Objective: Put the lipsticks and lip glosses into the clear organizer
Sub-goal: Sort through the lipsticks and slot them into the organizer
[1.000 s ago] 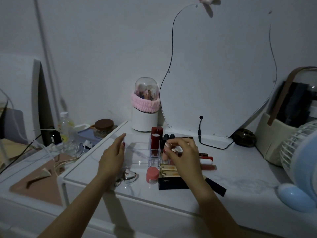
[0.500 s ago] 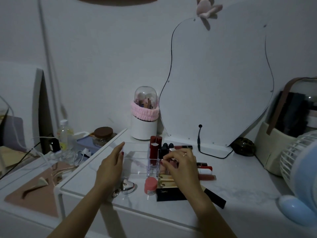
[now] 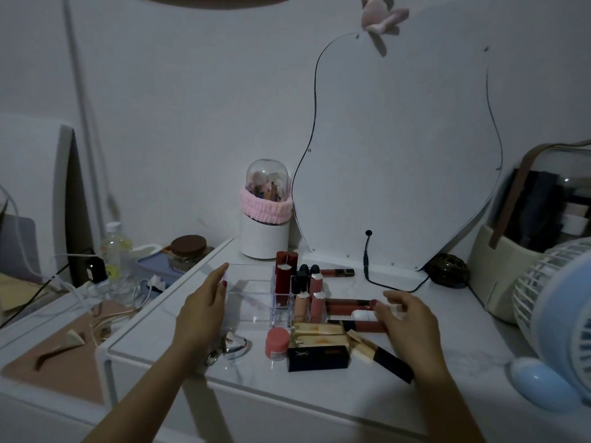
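Your left hand (image 3: 204,310) lies open against the left wall of the clear organizer (image 3: 252,302), steadying it. Your right hand (image 3: 407,321) hovers with loose, empty fingers over the lip glosses (image 3: 351,306) lying on the counter (image 3: 319,398). A careless grab could roll those tubes, or brush the upright lipsticks (image 3: 286,276) and tip them over.

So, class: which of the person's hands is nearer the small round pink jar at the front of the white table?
Left, narrowly. The left hand rests left of the pink jar, against the clear organizer; the right hand is farther right, over the lying lip glosses.
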